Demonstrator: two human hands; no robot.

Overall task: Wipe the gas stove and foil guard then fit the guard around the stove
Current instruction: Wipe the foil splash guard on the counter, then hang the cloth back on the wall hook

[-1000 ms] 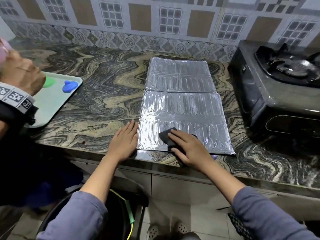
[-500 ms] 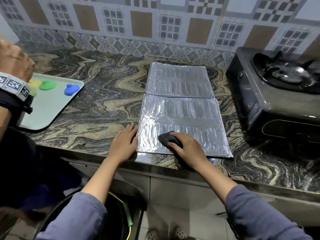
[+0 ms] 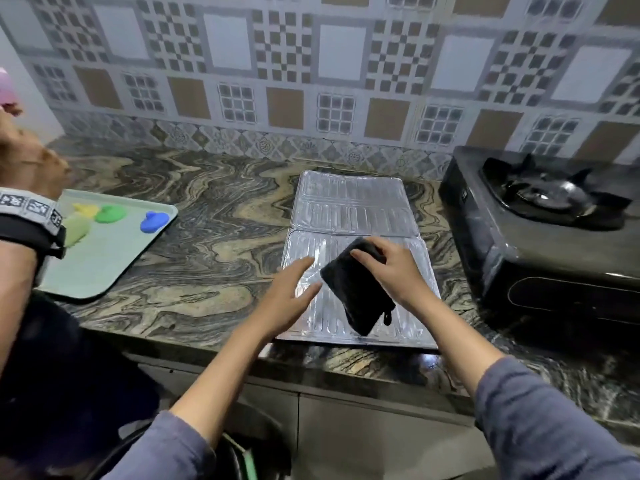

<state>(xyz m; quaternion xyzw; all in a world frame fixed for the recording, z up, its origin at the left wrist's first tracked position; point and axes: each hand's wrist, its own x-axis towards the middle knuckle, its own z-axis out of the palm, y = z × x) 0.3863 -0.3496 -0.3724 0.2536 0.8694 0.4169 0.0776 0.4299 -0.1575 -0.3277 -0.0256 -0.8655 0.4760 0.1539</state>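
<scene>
The silver foil guard [image 3: 349, 209] lies flat and folded on the marble counter [image 3: 214, 244], its ribbed panels running away from me. My right hand [image 3: 394, 271] holds a dark wiping cloth [image 3: 356, 292] lifted above the near panel, and the cloth hangs down from my fingers. My left hand [image 3: 294, 292] hovers open just left of the cloth, fingers apart, over the guard's left edge. The black gas stove [image 3: 540, 237] stands on the counter to the right of the guard, burner grate on top.
A pale green tray [image 3: 104, 265] with blue, green and yellow soft lumps sits at the left of the counter. Another person's arm [image 3: 20, 216] with a patterned wristband reaches in at the far left. Tiled wall behind; counter edge runs just below the guard.
My right hand has lifted the cloth off the guard's near edge and raised it. My left hand left the counter beside the guard and rose toward the cloth.
</scene>
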